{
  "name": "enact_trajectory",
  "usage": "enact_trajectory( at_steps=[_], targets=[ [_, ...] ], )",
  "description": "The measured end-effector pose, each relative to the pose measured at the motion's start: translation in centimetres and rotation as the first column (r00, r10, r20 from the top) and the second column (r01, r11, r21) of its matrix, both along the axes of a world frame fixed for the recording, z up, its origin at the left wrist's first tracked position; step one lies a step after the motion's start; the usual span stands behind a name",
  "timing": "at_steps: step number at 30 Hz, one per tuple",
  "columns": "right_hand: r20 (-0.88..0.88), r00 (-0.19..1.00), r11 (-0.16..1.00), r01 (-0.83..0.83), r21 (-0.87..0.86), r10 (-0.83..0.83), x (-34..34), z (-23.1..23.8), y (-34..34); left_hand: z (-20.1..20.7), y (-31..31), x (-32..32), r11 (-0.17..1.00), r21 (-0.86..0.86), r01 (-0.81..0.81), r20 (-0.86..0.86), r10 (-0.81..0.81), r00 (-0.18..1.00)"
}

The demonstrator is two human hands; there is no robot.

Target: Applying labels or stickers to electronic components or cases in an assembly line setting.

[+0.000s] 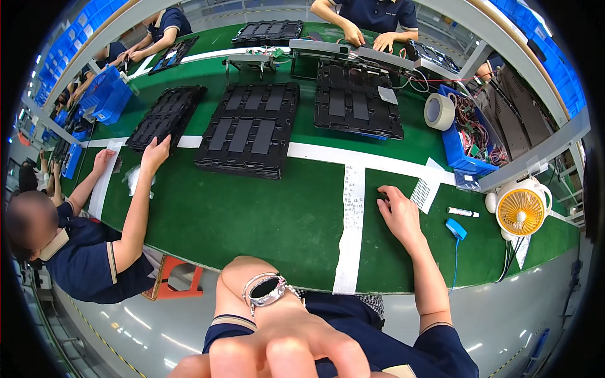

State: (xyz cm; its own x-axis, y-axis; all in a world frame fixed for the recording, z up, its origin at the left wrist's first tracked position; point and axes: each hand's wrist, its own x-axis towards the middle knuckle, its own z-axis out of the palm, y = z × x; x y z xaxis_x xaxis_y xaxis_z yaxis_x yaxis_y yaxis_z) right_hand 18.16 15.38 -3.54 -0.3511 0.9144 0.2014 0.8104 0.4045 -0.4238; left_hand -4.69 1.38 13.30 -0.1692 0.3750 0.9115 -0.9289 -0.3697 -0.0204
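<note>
My left hand [290, 340] is raised close to the camera at the bottom, with a watch [266, 290] and a bracelet on its wrist. Its fingers are bent, and their tips and anything they grip lie outside the picture. My right hand [401, 217] rests on the green table mat [290, 220], fingers loosely bent and apart, holding nothing. Just beside it lies a white sheet with rows of dark marks [428, 188]. To its left, a white strip with handwriting [353, 214] runs toward the table's near edge. Farther right are a white marker [463, 212] and a blue clip on a cord [455, 229].
Stacked black plastic frames [249, 129] stand left of centre; another black panel [358, 101] lies farther back. At right are a tape roll [439, 111], a blue bin of cables [469, 135] and a yellow fan [520, 214]. A co-worker [94, 252] at left touches a black frame [167, 116].
</note>
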Motion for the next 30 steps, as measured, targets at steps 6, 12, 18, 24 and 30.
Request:
enact_trajectory(
  at_steps=[6, 12, 18, 24, 30],
  targets=[
    [0.005, 1.0, 1.0, 0.001, -0.004, -0.001, -0.12, 0.01, 0.01, 0.06, 0.07, 0.02, 1.0, 0.014, 0.006, -0.007, -0.006, 1.0],
    [-0.001, 1.0, 1.0, -0.006, 0.002, 0.006, -0.15, -0.08, 0.06, 0.2, 0.21, -0.07, 1.0, 0.024, 0.005, -0.015, -0.005, 1.0],
    [0.01, 1.0, 1.0, -0.007, -0.006, 0.007, 0.0, -0.01, 0.01, 0.21, 0.29, -0.07, 1.0, 0.026, 0.014, -0.017, -0.014, 1.0],
    [0.022, 1.0, 1.0, -0.017, -0.007, 0.017, -0.14, 0.41, -0.09, 0.39, 0.25, -0.16, 0.999, 0.029, 0.015, -0.024, -0.014, 1.0],
    [0.035, 0.999, 1.0, -0.02, 0.0, 0.02, 0.02, 0.28, -0.11, 0.36, 0.29, -0.1, 0.999, 0.028, 0.019, -0.028, -0.018, 0.999]
  ],
)
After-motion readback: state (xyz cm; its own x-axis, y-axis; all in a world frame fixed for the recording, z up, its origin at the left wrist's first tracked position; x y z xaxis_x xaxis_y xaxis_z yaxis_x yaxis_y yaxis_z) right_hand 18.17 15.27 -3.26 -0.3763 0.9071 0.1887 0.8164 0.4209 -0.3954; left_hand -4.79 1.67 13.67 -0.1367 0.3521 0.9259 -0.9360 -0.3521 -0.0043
